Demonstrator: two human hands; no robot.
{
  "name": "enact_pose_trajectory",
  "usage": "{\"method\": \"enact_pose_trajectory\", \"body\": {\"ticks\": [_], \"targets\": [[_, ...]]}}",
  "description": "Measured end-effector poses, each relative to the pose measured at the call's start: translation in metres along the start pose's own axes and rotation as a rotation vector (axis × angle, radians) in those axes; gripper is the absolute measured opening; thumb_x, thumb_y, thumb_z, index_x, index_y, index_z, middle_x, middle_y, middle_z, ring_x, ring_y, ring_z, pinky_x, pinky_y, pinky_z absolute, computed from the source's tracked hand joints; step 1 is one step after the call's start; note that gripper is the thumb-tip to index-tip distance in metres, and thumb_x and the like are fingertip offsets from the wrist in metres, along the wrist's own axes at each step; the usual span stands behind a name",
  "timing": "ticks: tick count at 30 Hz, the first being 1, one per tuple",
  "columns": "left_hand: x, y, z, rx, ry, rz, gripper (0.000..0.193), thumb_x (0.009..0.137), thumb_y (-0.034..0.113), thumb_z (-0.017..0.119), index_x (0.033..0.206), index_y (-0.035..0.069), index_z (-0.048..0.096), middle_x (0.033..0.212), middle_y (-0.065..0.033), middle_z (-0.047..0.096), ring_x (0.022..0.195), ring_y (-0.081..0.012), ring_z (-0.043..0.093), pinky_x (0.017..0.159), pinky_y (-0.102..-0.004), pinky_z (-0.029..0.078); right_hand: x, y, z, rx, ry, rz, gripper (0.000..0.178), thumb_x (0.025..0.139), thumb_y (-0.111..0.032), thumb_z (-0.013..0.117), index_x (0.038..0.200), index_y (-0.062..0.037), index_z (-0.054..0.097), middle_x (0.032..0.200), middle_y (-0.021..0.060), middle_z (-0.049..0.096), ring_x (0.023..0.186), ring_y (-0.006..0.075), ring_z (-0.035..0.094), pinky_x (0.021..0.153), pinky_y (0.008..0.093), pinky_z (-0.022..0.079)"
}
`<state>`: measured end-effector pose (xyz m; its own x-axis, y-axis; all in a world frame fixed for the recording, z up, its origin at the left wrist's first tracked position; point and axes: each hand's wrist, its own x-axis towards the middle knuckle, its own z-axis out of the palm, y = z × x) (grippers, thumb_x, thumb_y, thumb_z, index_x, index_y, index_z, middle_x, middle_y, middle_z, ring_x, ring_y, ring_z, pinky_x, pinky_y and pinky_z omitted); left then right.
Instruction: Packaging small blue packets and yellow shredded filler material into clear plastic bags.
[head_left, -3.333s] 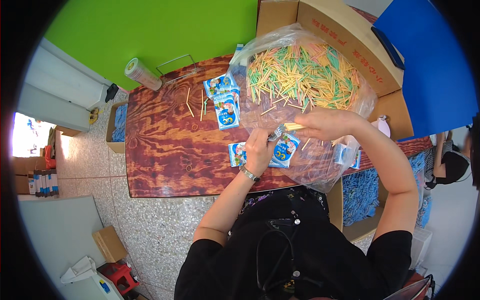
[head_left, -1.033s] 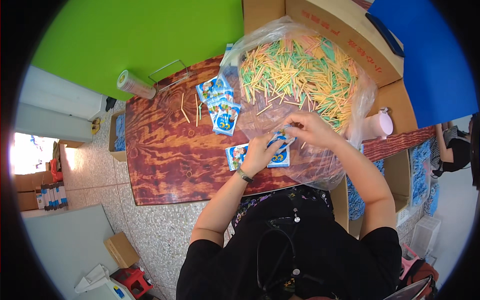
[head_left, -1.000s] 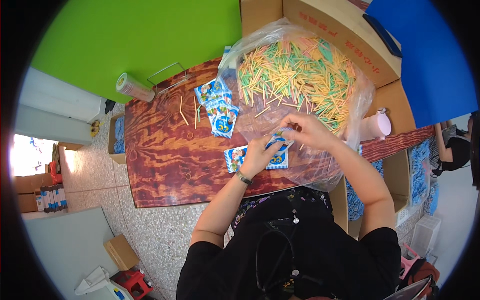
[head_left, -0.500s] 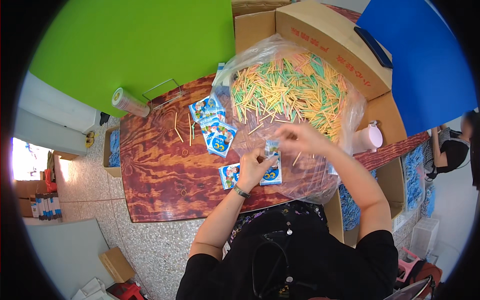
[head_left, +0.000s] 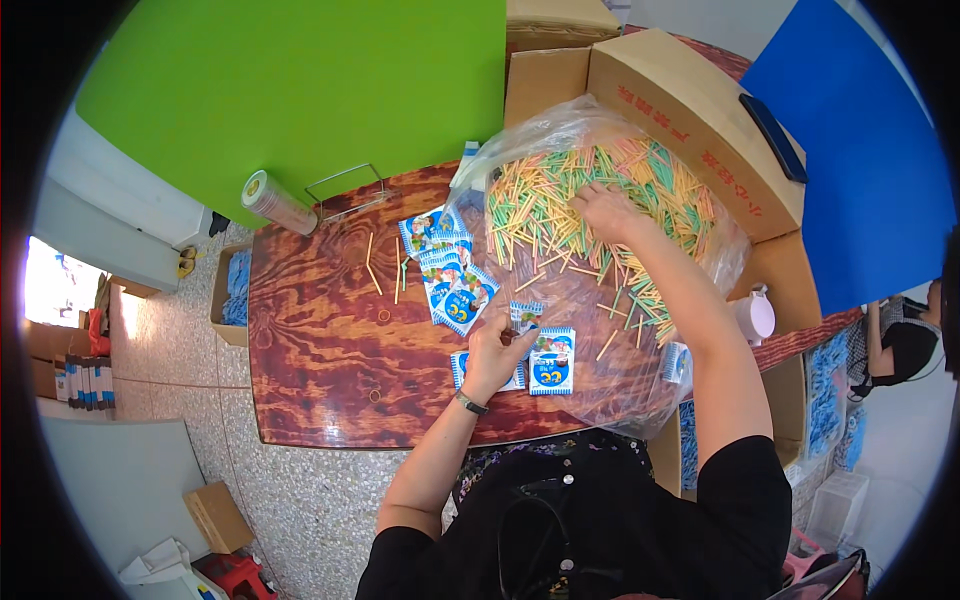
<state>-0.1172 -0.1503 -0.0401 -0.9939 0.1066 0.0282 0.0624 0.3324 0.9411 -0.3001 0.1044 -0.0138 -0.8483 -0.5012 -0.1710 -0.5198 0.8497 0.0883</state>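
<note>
A: Head view: what's showing?
B: Left hand is pinching a blue-and-white packet at its fingertips. Right hand is resting among pastel sticks, beyond the left; can't tell whether it's gripping any.
A: Handling?
B: Packet's probably feeling light, soft, slippery; pinching edges is suiting it. Sticks are looking stiff, fragile: best holding mid-length.

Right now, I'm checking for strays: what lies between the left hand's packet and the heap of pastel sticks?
In the head view, clear plastic and at least one loose yellow stick lie between the blue-and-white packet and the heap.
</note>
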Motion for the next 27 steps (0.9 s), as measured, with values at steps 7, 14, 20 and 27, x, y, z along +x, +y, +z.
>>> {"method": "enact_pose_trajectory", "body": {"ticks": [7,14,20,27], "targets": [[-0.001,-0.014,0.007,-0.021,-0.013,0.017,0.028,0.077,0.023,0.078,0.08,0.0,0.063,0.064,-0.0084,0.061,0.055,-0.0144,0.056,0.052,-0.0297,0.045,0.008,0.009,0.013,-0.181,0.065,-0.17,0.026,0.08,-0.008,0.058,0.105,-0.0125,0.059,0.108,0.0062,0.055,0.112,0.0234,0.05,0.094,0.0383,0.042],[-0.005,-0.001,0.008,0.017,-0.016,0.021,0.028,0.077,0.023,0.077,0.081,-0.001,0.062,0.065,-0.0093,0.062,0.055,-0.0146,0.058,0.052,-0.0293,0.046,0.011,0.017,0.027,-0.309,0.071,-0.259,0.018,0.086,-0.015,0.05,0.102,-0.0118,0.058,0.107,0.0056,0.055,0.111,0.0208,0.05,0.095,0.0368,0.039],[-0.004,-0.004,0.007,-0.11,-0.032,-0.011,0.022,0.081,0.018,0.075,0.09,0.0,0.066,0.07,-0.0042,0.065,0.06,-0.0077,0.059,0.053,-0.0261,0.046,-0.004,0.019,-0.003,0.168,0.048,-0.035,0.013,0.091,-0.016,0.052,0.1,-0.0074,0.056,0.103,0.0125,0.062,0.103,0.028,0.058,0.086,0.0428,0.045],[0.03,0.007,0.027,-0.819,-0.164,-0.19,0.015,0.093,0.006,0.059,0.108,0.002,0.059,0.097,-0.0016,0.065,0.087,-0.0083,0.061,0.077,-0.0262,0.05,-0.054,0.023,0.009,1.492,-0.274,0.176,0.019,0.095,-0.021,0.057,0.106,-0.0053,0.055,0.096,0.0067,0.065,0.081,0.0132,0.063,0.065,0.0272,0.047]]}}
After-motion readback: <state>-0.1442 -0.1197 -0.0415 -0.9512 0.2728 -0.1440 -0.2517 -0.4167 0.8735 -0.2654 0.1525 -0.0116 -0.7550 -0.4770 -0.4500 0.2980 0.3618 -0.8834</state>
